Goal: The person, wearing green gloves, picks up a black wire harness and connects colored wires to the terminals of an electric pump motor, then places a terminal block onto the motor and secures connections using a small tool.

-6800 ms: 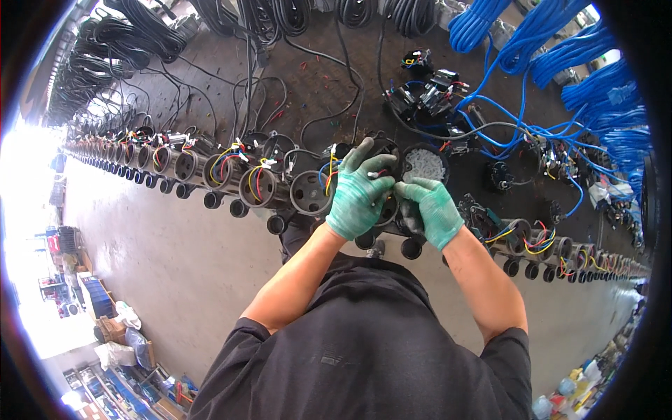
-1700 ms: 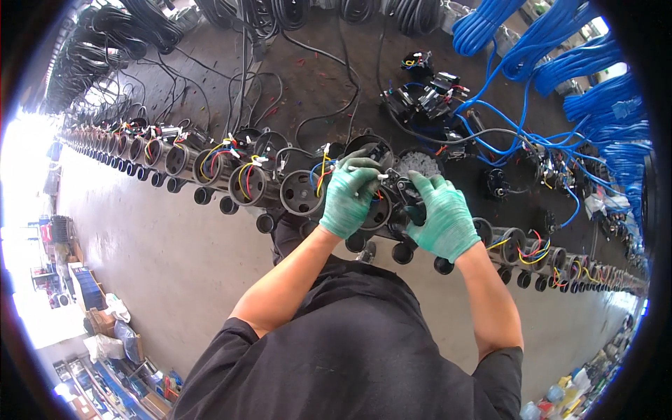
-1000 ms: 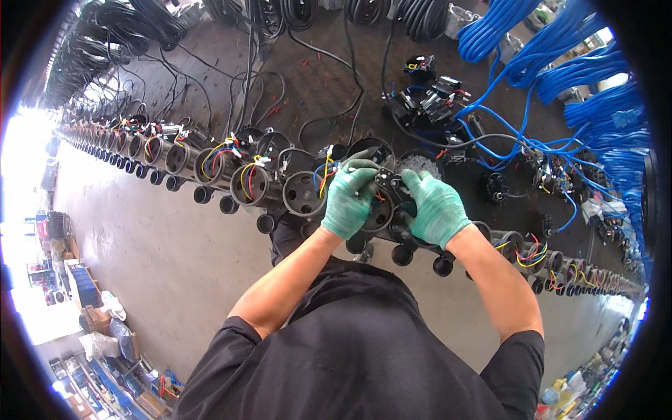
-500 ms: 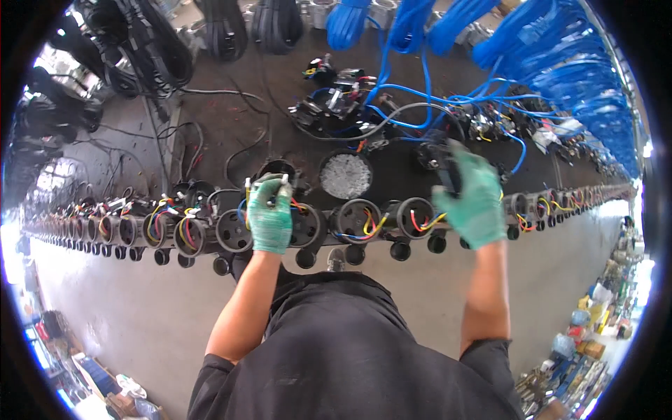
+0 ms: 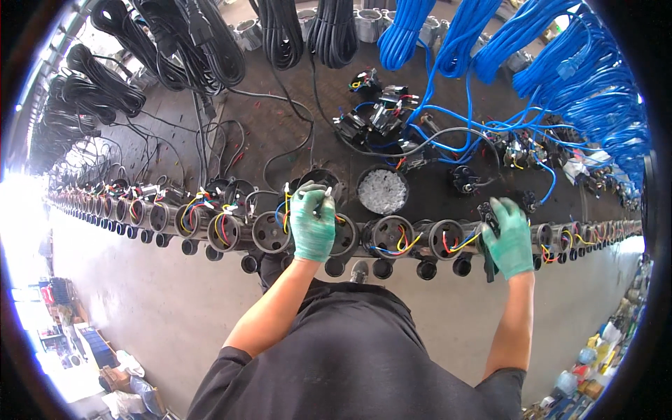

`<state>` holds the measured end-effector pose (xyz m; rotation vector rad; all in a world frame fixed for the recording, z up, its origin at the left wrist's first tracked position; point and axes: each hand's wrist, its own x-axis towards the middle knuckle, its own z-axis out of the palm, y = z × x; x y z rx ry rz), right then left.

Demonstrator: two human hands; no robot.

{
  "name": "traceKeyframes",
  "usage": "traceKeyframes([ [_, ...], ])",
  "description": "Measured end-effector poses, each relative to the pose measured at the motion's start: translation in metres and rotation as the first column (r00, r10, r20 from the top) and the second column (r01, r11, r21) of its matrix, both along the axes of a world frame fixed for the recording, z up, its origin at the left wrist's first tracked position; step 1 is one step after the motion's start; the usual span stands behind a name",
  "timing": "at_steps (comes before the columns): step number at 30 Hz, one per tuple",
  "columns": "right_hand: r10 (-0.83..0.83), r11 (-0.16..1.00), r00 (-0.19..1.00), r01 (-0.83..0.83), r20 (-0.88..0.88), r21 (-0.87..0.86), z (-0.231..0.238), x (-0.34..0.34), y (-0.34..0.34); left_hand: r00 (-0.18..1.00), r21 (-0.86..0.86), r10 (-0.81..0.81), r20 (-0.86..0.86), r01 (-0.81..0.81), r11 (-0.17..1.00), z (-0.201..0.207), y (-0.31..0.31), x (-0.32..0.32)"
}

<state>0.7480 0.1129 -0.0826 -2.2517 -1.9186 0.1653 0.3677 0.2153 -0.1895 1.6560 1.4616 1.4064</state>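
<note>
My left hand (image 5: 313, 227), in a green glove, is closed at the near edge of the bench. A small white-tipped wire end (image 5: 329, 191) shows at its fingertips, with blue and yellow wires (image 5: 284, 210) just beside it. My right hand (image 5: 509, 241), gloved alike, is closed around a long black hand tool (image 5: 489, 246) that looks like pliers; its lower end hangs past the bench edge. Between the hands, round black housings (image 5: 397, 236) line the edge, with red, yellow and blue wires coming out. Behind them stands a round black bowl (image 5: 404, 204) of small clear pieces.
Coiled black cables (image 5: 334, 35) and blue cables (image 5: 406, 35) hang along the far side. Loose black parts with wires (image 5: 381, 119) lie mid-bench. Black cables run across the left half of the dark bench top (image 5: 259, 108). Another black part (image 5: 463, 180) sits behind my right hand.
My right hand has come down and nearer to the bench edge, bringing the black tool with it. My left hand stays closed at the same housing. The whole view has shifted.
</note>
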Motion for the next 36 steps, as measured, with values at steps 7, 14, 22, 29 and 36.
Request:
traceKeyframes([
  [7,0.043,0.973,0.985,-0.079,0.164,0.215,0.001,-0.036,0.15,0.983,-0.024,-0.002,-0.186,-0.002,1.0,-0.019,0.01,-0.004],
  [14,-0.206,0.881,0.955,0.086,-0.214,-0.465,0.001,0.032,0.159,0.98,-0.064,0.077,-0.183,-0.09,0.994,-0.011,0.015,0.007],
  [22,0.282,0.871,0.913,-0.114,-0.295,0.477,0.134,-0.037,0.163,0.932,0.054,0.133,-0.338,-0.122,0.991,-0.003,0.012,0.007],
  [29,0.504,0.859,0.476,-0.189,-0.72,0.477,0.22,-0.142,0.118,0.972,0.251,-0.176,-0.158,0.212,0.945,0.08,-0.001,0.021],
  [36,0.463,0.834,0.139,-0.404,-0.876,0.377,0.221,-0.18,0.115,0.939,0.265,-0.202,-0.279,0.277,0.924,0.134,0.014,0.02],
])
